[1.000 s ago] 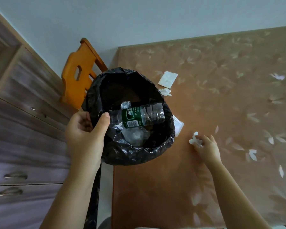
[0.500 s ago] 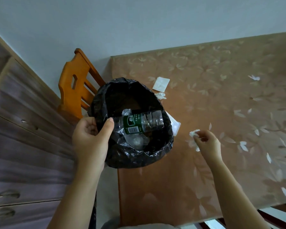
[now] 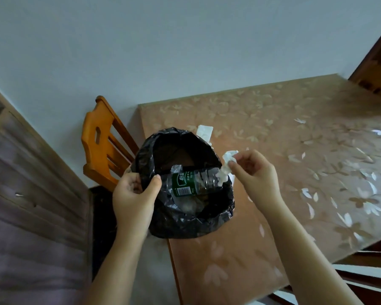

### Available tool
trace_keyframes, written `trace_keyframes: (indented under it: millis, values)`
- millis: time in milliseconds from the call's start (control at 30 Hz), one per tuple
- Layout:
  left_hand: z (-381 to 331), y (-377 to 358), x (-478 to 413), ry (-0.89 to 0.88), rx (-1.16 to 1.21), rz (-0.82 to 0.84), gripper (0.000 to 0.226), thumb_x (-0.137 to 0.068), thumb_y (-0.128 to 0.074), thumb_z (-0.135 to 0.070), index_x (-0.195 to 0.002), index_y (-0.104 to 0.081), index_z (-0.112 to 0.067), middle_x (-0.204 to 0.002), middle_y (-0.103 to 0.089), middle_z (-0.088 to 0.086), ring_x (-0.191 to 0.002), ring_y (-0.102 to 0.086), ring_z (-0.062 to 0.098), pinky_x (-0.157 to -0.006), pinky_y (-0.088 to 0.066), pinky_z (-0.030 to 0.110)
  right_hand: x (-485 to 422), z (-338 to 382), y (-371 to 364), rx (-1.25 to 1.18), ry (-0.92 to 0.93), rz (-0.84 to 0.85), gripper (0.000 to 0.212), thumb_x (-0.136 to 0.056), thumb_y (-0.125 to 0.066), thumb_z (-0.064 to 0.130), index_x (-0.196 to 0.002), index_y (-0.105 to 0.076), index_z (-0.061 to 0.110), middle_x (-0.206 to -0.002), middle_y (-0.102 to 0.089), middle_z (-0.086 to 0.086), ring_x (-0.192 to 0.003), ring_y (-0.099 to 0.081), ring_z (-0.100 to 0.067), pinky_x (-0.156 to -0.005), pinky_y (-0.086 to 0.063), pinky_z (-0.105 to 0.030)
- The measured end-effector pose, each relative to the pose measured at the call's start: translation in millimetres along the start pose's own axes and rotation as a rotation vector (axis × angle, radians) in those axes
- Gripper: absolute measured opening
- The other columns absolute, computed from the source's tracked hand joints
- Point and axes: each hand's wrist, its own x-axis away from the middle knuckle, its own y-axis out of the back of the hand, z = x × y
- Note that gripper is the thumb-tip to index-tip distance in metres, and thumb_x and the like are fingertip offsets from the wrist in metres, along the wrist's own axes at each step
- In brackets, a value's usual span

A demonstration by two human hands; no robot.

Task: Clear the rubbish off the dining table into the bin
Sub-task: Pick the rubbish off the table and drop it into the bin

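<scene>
My left hand [image 3: 134, 197] grips the left rim of a bin lined with a black bag [image 3: 207, 221], held at the table's left edge. Inside the bin lies a crushed clear bottle with a green label [image 3: 190, 181]. My right hand [image 3: 256, 172] pinches a crumpled white tissue [image 3: 227, 166] in its fingertips, right at the bin's right rim, over the opening's edge. A flat white paper piece [image 3: 205, 131] lies on the table just behind the bin. Another white scrap [image 3: 232, 177] peeks out at the bin's right side.
The table [image 3: 295, 150] carries a brown cloth printed with pale flowers. An orange wooden chair [image 3: 103, 146] stands at the table's far left corner. A wooden drawer cabinet [image 3: 26, 194] runs along the left. Another piece of wooden furniture [image 3: 378, 69] sits at the far right.
My right hand lifted the tissue off the table and carried it left to the bin's rim. The view tilted up and back, showing more wall.
</scene>
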Motion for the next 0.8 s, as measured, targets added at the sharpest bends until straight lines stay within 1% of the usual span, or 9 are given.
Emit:
trace_keyframes:
  millis: [133,200,233,300,500,600,667,733,800]
  values:
    - [-1,19,2,0.001,-0.004,0.004,0.013,-0.072,-0.073,-0.025,-0.069,-0.06,-0.022,-0.069,-0.065,0.002,-0.067,-0.064,0.02,-0.054,-0.05,0.027,11,24,-31,-0.027,0.05,0.128,0.018,-0.077,-0.068,0.015,-0.072,-0.061,0.031,-0.065,-0.065,0.007,-0.064,-0.062,-0.015,-0.064,-0.051,-0.027]
    - [-1,33,2,0.012,0.005,0.001,0.014,-0.069,-0.073,-0.029,-0.068,-0.06,-0.022,-0.072,-0.065,0.009,-0.07,-0.064,0.028,-0.059,-0.053,0.037,18,35,-47,0.013,0.079,0.23,0.02,-0.079,-0.066,0.015,-0.079,-0.062,0.035,-0.076,-0.069,0.005,-0.071,-0.066,-0.017,-0.067,-0.053,-0.025]
    - [-1,42,2,0.027,0.014,-0.008,0.015,-0.066,-0.071,-0.033,-0.068,-0.061,-0.023,-0.072,-0.065,0.011,-0.071,-0.064,0.031,-0.061,-0.054,0.043,21,40,-57,0.045,0.107,0.279,0.022,-0.08,-0.065,0.015,-0.084,-0.061,0.036,-0.081,-0.07,0.007,-0.072,-0.066,-0.015,-0.067,-0.053,-0.021]
    - [0,54,3,0.051,0.019,-0.025,0.018,-0.06,-0.068,-0.039,-0.067,-0.061,-0.025,-0.071,-0.065,0.011,-0.07,-0.063,0.031,-0.063,-0.053,0.048,28,45,-68,0.098,0.157,0.318,0.023,-0.081,-0.063,0.015,-0.093,-0.06,0.034,-0.089,-0.068,0.011,-0.073,-0.064,-0.008,-0.064,-0.049,-0.012]
    - [23,113,10,0.163,0.053,-0.1,0.02,-0.058,-0.068,-0.039,-0.066,-0.059,-0.022,-0.067,-0.06,0.012,-0.064,-0.059,0.027,-0.059,-0.049,0.044,51,47,-108,0.3,0.266,0.283,0.022,-0.08,-0.064,0.016,-0.101,-0.063,0.022,-0.089,-0.061,0.018,-0.085,-0.056,0.008,-0.073,-0.04,-0.001]
    - [39,140,9,0.185,0.05,-0.102,0.017,-0.071,-0.073,-0.02,-0.064,-0.058,-0.017,-0.063,-0.057,0.008,-0.059,-0.055,0.021,-0.056,-0.045,0.039,62,41,-128,0.396,0.279,0.267,0.02,-0.08,-0.064,0.017,-0.1,-0.063,0.02,-0.087,-0.061,0.011,-0.085,-0.054,0.006,-0.073,-0.036,0.002]
    - [44,152,8,0.187,0.057,-0.085,0.018,-0.074,-0.072,-0.014,-0.064,-0.057,-0.014,-0.062,-0.056,0.009,-0.059,-0.054,0.022,-0.055,-0.044,0.037,68,39,-135,0.435,0.266,0.249,0.018,-0.08,-0.063,0.019,-0.098,-0.063,0.02,-0.086,-0.06,0.012,-0.085,-0.051,0.013,-0.072,-0.034,0.003]
    - [44,157,6,0.175,0.069,-0.058,0.016,-0.074,-0.072,-0.016,-0.067,-0.058,-0.011,-0.062,-0.056,0.008,-0.059,-0.054,0.019,-0.053,-0.044,0.031,72,39,-137,0.453,0.258,0.236,0.017,-0.08,-0.063,0.02,-0.097,-0.063,0.02,-0.086,-0.058,0.013,-0.087,-0.047,0.022,-0.072,-0.032,0.005]
    - [44,158,3,0.162,0.07,-0.039,0.017,-0.073,-0.072,-0.018,-0.069,-0.059,-0.008,-0.062,-0.057,0.007,-0.058,-0.054,0.016,-0.051,-0.044,0.025,73,43,-138,0.465,0.255,0.227,0.016,-0.081,-0.062,0.021,-0.097,-0.063,0.02,-0.086,-0.057,0.015,-0.088,-0.046,0.024,-0.072,-0.031,0.006]
